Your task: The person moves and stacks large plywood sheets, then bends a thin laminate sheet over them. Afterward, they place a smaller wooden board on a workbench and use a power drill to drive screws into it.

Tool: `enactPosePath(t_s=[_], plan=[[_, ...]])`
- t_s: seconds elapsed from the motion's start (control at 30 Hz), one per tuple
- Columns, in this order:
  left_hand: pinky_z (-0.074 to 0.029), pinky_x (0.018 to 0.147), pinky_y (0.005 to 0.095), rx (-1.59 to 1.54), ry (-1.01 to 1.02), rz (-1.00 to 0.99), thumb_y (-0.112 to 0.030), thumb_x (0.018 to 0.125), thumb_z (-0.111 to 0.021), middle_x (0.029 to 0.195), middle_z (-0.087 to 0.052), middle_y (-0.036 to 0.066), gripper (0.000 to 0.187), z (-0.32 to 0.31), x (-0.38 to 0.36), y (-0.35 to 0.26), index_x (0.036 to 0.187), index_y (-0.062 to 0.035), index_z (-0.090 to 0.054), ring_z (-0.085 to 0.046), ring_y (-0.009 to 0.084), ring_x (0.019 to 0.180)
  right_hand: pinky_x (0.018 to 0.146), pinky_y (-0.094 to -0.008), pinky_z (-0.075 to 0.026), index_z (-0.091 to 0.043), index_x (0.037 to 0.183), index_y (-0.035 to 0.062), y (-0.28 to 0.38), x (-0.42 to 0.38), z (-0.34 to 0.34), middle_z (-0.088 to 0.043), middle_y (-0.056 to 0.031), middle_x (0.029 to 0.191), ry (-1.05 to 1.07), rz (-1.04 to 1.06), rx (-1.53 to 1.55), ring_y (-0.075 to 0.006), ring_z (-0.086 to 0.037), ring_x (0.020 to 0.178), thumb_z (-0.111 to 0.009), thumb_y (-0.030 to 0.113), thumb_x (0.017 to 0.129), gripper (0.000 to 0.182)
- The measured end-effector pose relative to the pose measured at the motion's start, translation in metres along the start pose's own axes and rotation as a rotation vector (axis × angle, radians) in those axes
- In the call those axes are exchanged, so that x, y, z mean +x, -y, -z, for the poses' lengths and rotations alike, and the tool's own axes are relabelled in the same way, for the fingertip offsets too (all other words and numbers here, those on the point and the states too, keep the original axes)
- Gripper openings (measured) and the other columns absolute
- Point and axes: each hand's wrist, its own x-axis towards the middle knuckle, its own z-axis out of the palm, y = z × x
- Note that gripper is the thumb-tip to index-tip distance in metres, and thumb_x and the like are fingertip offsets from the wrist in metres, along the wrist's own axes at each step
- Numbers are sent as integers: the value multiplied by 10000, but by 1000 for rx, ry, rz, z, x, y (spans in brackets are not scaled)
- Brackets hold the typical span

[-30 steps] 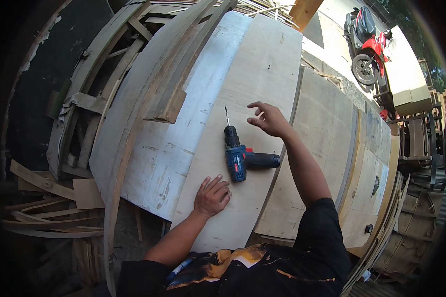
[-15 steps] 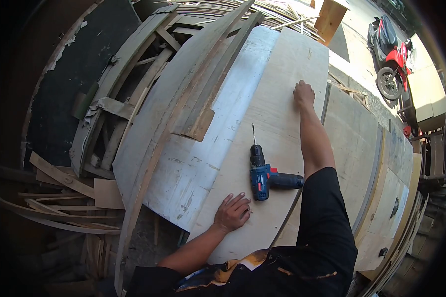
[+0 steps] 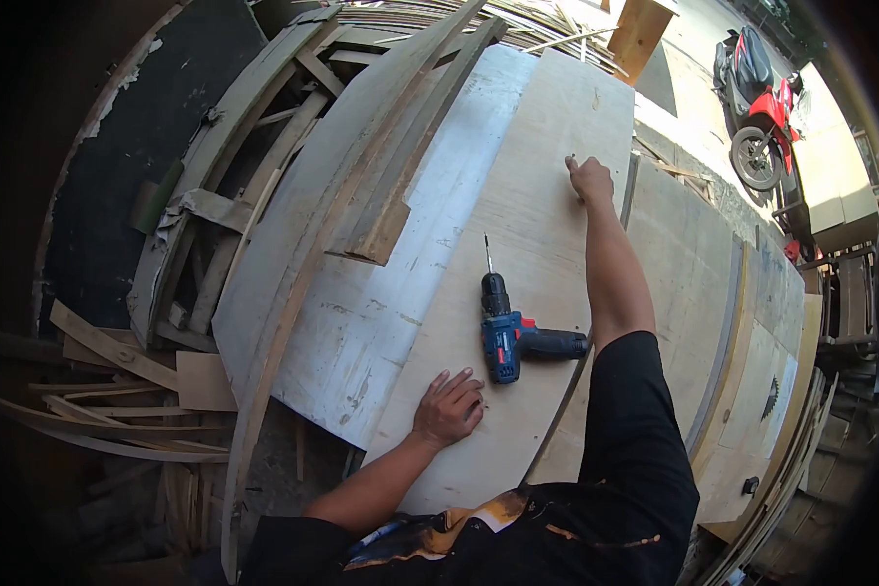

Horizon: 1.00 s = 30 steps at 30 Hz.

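A long plywood panel stretches away in front of me. My left hand rests on its near part, fingers a little apart and lying on the wood. Farther up the panel, my right hand is closed in a pinch at the surface; a tiny dark speck shows by its fingertips, too small to name. Between the two hands a blue and black cordless drill lies on its side on the panel, its long bit pointing away from me. Neither hand touches the drill.
Left of the panel lie a white-painted board and a thick wooden beam. A saw blade pokes through the tabletop at right. Scrap strips are piled at lower left. A red motorcycle stands outside.
My right hand has shifted slightly left along the panel and its wrist has turned. The whole view has slid a little left and up. My left hand and the drill stay put on the panel.
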Motion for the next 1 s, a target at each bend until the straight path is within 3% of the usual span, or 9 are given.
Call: enactPosePath(t_s=[0.1, 0.2, 0.3, 0.4, 0.47, 0.63, 0.73, 0.83, 1.0], plan=[[-331, 971, 392, 9, -11, 2, -184, 735, -636, 1023, -602, -20, 87, 0, 1, 2, 785, -146, -576, -510, 171, 1115, 682, -384, -504, -562, 913, 16, 7, 21, -14, -620, -205, 877, -160, 107, -98, -296, -628, 823, -511, 400, 846, 393], [-340, 970, 398, -2, 9, -21, -199, 741, -622, 1037, -591, -18, 102, 2, 1, 2, 806, -136, -575, -496, 166, 1123, 702, -418, -496, -553, 898, 13, 0, 66, -31, -616, -202, 881, -240, 381, -353, -313, -620, 831, -534, 324, 843, 316], [-336, 973, 399, -8, 13, -16, -202, 742, -620, 1035, -591, -18, 101, 3, 0, 3, 804, -136, -576, -497, 165, 1122, 726, -439, -489, -543, 872, 1, 17, 49, -9, -608, -202, 920, -322, 433, -299, -369, -602, 843, -444, 136, 854, 168], [-326, 979, 399, -11, -5, -21, -200, 742, -618, 1033, -590, -18, 101, 0, -1, 5, 805, -134, -575, -495, 168, 1124, 685, -441, -477, -526, 808, -6, 23, 57, 2, -605, -206, 830, -383, 679, -75, -374, -596, 766, -466, 148, 853, 171], [-324, 979, 400, -24, 8, -18, -200, 742, -616, 1034, -589, -17, 100, 0, 0, 6, 806, -135, -575, -496, 170, 1124, 653, -422, -464, -548, 792, -10, 48, -1, 22, -600, -205, 776, -314, 800, 86, -365, -586, 722, -493, 171, 849, 198], [-330, 970, 401, -21, -29, -49, -186, 736, -612, 1018, -576, 21, 115, -5, -4, 4, 809, -112, -564, -501, 197, 1097, 660, -388, -449, -584, 788, 23, 36, -211, -13, -559, -143, 766, 414, 1214, 200, -315, -561, 705, -551, 156, 796, 136], [-378, 880, 380, -52, -150, -14, -145, 721, -616, 909, -526, 119, 156, -5, -4, 5, 770, -44, -507, -506, 290, 913, 666, -392, -447, -583, 779, 35, 0, -272, -45, -545, -128, 784, 368, 1244, 52, -310, -557, 711, -584, 169, 780, 134], [-386, 819, 383, -37, -161, 0, -141, 719, -617, 879, -522, 109, 163, -7, -6, 6, 769, -48, -493, -498, 286, 885, 669, -393, -442, -590, 790, 55, -20, -298, -41, -531, -116, 797, 170, 1299, -40, -308, -548, 730, -639, 194, 742, 155], [-378, 753, 369, -33, -193, -2, -172, 753, -614, 804, -503, 80, 172, -9, -6, 2, 708, -62, -488, -488, 259, 820, 616, -361, -455, -609, 826, 56, -55, -325, 17, -549, -112, 799, 40, 848, 418, -263, -559, 701, -683, 146, 721, 158]])
